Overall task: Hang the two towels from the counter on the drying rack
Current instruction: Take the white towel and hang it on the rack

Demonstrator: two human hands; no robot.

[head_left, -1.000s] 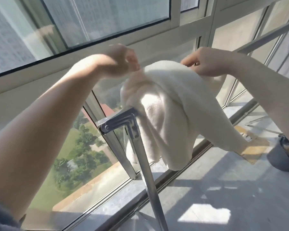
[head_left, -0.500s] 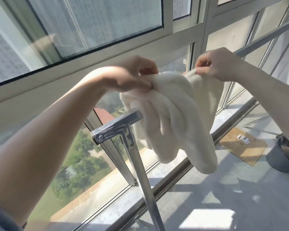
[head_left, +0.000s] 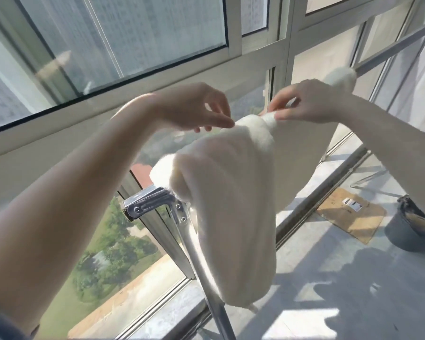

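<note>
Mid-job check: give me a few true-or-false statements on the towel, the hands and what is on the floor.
1. The right hand pinches the top edge of the towel. True.
2. The towel lies in a heap on the floor. False: it hangs down from the top of the rack, beside the metal corner bracket.
3. A flat piece of cardboard lies on the floor. True.
4. The bucket stands on the cardboard. False: it stands beside it, on the bare floor.
5. The left hand hangs down away from the towel. False: it is raised, with its fingertips at the towel's edge.
</note>
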